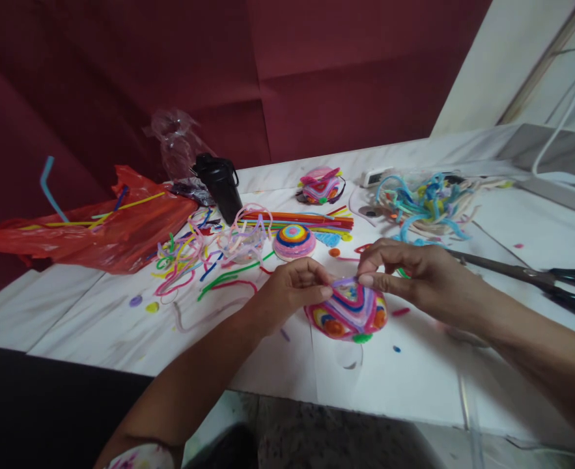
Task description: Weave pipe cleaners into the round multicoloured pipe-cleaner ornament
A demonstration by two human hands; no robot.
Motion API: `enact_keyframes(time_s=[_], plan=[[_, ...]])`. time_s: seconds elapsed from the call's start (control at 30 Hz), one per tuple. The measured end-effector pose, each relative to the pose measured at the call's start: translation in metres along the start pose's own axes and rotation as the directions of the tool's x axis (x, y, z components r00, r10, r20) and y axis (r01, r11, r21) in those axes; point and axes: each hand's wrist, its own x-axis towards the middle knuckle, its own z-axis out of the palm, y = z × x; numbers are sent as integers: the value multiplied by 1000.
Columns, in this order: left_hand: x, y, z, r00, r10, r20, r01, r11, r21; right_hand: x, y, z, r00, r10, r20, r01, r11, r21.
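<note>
the left hand (292, 286) and the right hand (409, 273) meet over a colourful fuzzy ball (348, 316) on the white tabletop (96, 312). both sets of fingers pinch a purple fuzzy wire (344, 282) on top. scissors (536, 280) lie at 3 o'clock, another ball (294, 241) at 11 o'clock.

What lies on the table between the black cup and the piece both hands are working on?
In the head view, a small striped dome sits between the black cup and the multicoloured piece, beside a bundle of straight pipe cleaners.

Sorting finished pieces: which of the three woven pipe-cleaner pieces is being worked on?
The nearest piece, under both hands' fingertips; the dome and far piece lie untouched.
</note>
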Motion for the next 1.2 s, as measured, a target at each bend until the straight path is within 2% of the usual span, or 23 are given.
enact_keyframes(time_s=[0.2,0.33,0.5,0.7,0.8,0.93,1.0,1.07,1.13,1.2], plan=[[-1,2,3,1000,-19,-17,19,1000,-23,5,-3,-4,982,120,144,-139,982,129],[-1,3,4,999,-31,-28,30,999,-35,11,-8,-4,953,176,245,-246,923,294],[0,0,3,998,12,-64,-9,999,40,15,-6,-3,932,276,235,-354,831,428],[-3,-1,5,989,101,-107,-83,983,161,14,-3,-5,918,295,264,-382,836,394],[-6,0,8,974,186,-130,-138,941,309,14,-1,-5,925,288,248,-368,842,395],[-11,2,12,914,394,-99,-266,765,586,14,3,-4,925,283,253,-371,818,440],[-13,2,13,859,511,-22,-343,608,716,14,2,-4,921,296,254,-383,813,439],[-16,2,14,781,619,82,-416,418,808,14,0,-4,917,313,247,-394,811,433],[-19,2,15,719,675,162,-447,272,852,14,-3,-4,913,321,252,-403,805,435],[-22,3,18,696,693,189,-434,196,879,14,-4,-3,914,315,255,-400,801,446]])
